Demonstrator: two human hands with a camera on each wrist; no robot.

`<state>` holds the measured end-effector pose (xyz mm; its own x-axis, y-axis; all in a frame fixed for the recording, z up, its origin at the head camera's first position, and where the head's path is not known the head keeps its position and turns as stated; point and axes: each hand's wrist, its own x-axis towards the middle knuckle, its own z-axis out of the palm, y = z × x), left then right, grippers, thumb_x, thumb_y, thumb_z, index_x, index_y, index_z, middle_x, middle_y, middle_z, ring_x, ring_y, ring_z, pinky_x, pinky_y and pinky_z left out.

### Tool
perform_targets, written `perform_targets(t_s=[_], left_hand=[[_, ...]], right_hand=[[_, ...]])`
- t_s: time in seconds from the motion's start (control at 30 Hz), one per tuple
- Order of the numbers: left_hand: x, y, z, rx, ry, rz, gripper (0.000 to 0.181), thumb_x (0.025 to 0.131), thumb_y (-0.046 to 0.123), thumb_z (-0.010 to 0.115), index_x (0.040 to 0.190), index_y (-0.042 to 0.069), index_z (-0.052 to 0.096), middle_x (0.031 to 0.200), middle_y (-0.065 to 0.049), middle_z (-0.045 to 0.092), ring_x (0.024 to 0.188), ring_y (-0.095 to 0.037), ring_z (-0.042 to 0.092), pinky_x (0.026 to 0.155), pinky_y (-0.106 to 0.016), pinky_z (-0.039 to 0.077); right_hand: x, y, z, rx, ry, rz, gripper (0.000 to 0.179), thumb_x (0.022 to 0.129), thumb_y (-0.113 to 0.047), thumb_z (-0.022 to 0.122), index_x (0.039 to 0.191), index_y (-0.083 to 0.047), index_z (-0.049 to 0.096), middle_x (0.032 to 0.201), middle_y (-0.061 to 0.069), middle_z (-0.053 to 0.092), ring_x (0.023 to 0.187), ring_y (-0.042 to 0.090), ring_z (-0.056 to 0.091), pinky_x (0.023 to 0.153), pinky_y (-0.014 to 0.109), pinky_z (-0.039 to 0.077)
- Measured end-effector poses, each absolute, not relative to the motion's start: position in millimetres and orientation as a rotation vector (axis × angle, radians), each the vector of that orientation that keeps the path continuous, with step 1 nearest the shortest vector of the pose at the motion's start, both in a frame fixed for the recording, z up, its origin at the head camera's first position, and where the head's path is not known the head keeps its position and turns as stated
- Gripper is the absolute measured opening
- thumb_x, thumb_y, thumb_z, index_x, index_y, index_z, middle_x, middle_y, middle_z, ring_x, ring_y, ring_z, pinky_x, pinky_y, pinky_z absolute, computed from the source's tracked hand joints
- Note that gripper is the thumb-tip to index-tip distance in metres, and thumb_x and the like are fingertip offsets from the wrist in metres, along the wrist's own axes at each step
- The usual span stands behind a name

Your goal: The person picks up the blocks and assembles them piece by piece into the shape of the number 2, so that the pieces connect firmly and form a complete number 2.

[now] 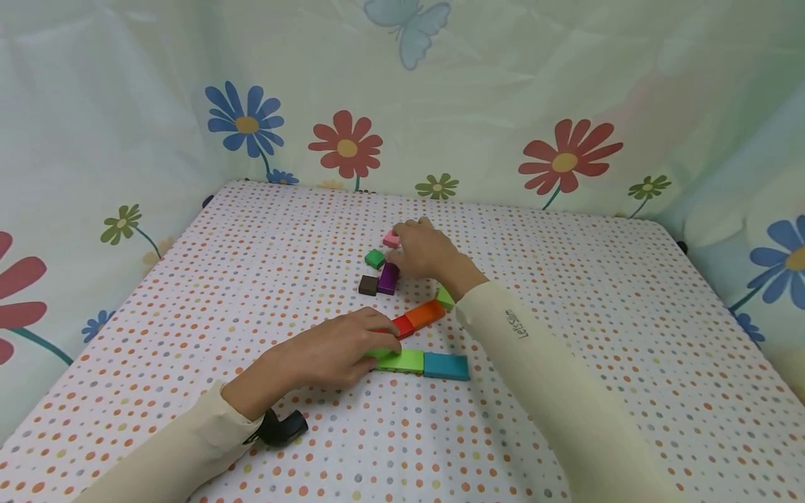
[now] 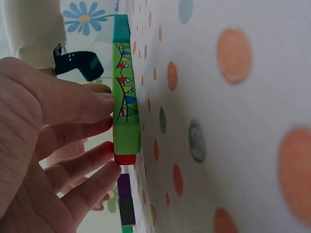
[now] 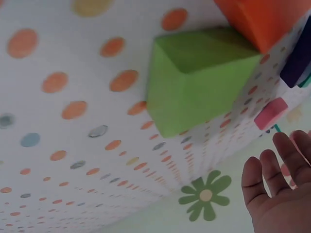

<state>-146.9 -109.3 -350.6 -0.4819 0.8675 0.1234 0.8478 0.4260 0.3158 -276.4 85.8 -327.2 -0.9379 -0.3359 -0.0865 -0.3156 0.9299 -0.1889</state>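
Observation:
My left hand (image 1: 339, 346) bends over a light green block (image 1: 409, 360) that has pennants printed on its side (image 2: 126, 87). Thumb and fingertips rest along the block's upper edge, with the fingers spread apart. Touching its right end is a teal block (image 1: 446, 366); behind stand a red block (image 1: 403, 325), partly covered by the fingers, and an orange block (image 1: 425, 314). Farther back, my right hand (image 1: 428, 250) hovers with loosely bent fingers beside a pink block (image 1: 390, 239). A gap shows between those fingers and the pink block (image 3: 271, 113) in the right wrist view.
Near the right hand lie a purple block (image 1: 388, 279), a dark brown block (image 1: 368, 285) and a green block (image 1: 374, 258). Another light green block (image 1: 444, 298) sits at the orange block's end, under the right forearm. A dotted cloth (image 1: 566, 314) covers the table.

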Motion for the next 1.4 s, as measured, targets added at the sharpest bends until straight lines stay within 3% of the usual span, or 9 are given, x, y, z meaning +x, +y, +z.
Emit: perform_targets(t_s=[0.33, 0.63, 1.1, 1.27, 1.4], left_hand=[[-147, -109, -351, 1.578, 2.607, 0.508, 0.024, 0.094, 0.007, 0.067, 0.116, 0.017, 0.071, 0.126, 0.000, 0.064, 0.123, -0.020, 0.055, 0.107, -0.037, 0.046], [-147, -110, -352, 1.571, 2.611, 0.507, 0.026, 0.094, 0.007, 0.067, 0.117, 0.018, 0.071, 0.127, 0.001, 0.064, 0.123, -0.019, 0.054, 0.107, -0.036, 0.045], [-148, -113, -351, 1.557, 2.611, 0.502, 0.026, 0.094, 0.007, 0.066, 0.118, 0.017, 0.071, 0.129, 0.000, 0.063, 0.126, -0.020, 0.054, 0.108, -0.038, 0.045], [-148, -112, -352, 1.570, 2.606, 0.516, 0.026, 0.094, 0.007, 0.066, 0.118, 0.017, 0.071, 0.128, 0.000, 0.064, 0.125, -0.020, 0.054, 0.107, -0.038, 0.045], [-148, -111, -353, 1.578, 2.608, 0.518, 0.026, 0.094, 0.007, 0.066, 0.117, 0.017, 0.072, 0.128, 0.001, 0.064, 0.125, -0.020, 0.054, 0.107, -0.037, 0.046]], right_hand=[[-292, 87, -335, -0.267, 2.982, -0.350, 0.054, 0.101, -0.038, 0.056, 0.146, -0.008, 0.050, 0.143, 0.009, 0.055, 0.127, 0.031, 0.042, 0.104, 0.051, 0.046], [-301, 84, -329, -0.150, 2.949, -0.493, 0.056, 0.100, -0.039, 0.059, 0.147, -0.009, 0.051, 0.146, 0.013, 0.053, 0.136, 0.034, 0.043, 0.110, 0.052, 0.042], [-310, 79, -333, -0.154, 2.955, -0.533, 0.049, 0.098, -0.032, 0.063, 0.138, -0.005, 0.059, 0.139, 0.012, 0.059, 0.128, 0.031, 0.051, 0.106, 0.047, 0.046], [-312, 78, -335, -0.178, 2.946, -0.531, 0.040, 0.097, -0.028, 0.064, 0.128, -0.003, 0.063, 0.128, 0.012, 0.063, 0.119, 0.029, 0.053, 0.101, 0.043, 0.049], [-313, 80, -338, -0.192, 2.929, -0.560, 0.023, 0.096, -0.022, 0.066, 0.109, -0.003, 0.067, 0.107, 0.011, 0.066, 0.099, 0.026, 0.056, 0.086, 0.039, 0.052]])
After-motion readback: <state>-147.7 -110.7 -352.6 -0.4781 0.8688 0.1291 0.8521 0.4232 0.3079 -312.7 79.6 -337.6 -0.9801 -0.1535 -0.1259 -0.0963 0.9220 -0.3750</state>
